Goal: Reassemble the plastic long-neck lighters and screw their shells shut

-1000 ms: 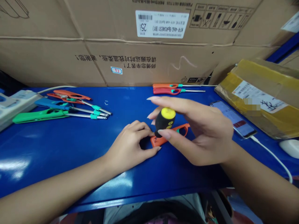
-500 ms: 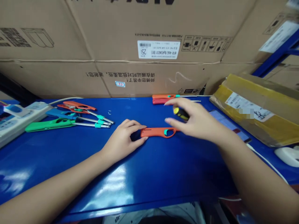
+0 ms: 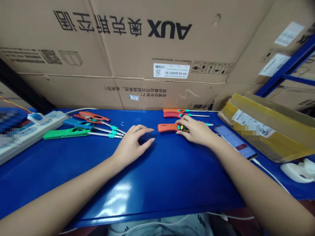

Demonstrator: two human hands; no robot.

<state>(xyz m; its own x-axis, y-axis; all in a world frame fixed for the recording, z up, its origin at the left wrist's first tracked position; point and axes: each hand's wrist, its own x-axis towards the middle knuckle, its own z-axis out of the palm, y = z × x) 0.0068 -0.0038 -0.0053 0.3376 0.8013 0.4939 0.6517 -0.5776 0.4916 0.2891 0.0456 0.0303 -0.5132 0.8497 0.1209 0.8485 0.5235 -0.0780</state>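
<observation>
My right hand (image 3: 198,131) has its fingers closed around the trigger part of an orange utility lighter (image 3: 167,128). A screwdriver (image 3: 183,128) with a black-and-yellow handle is tucked in the same hand; its shaft is hidden. Holding nothing, my left hand (image 3: 130,144) hovers with thumb and fingers apart, left of that lighter. Behind the held lighter lie a red lighter (image 3: 171,115) and another orange lighter (image 3: 169,110), side by side. Left of my left hand rest a green lighter (image 3: 64,133), a blue lighter (image 3: 75,123) and orange-red lighter parts (image 3: 97,116).
A white power strip (image 3: 31,131) lies at the left. Large cardboard (image 3: 137,65) stands along the back of the blue table (image 3: 172,183). At right are a phone (image 3: 235,142), a taped box (image 3: 278,141) and a white charger (image 3: 296,172). Small white bits (image 3: 122,124) lie near the lighters.
The orange lighter has moved away from me toward the red one, now in my right hand's grasp. My left hand has let go of its end. The camera view has tilted up.
</observation>
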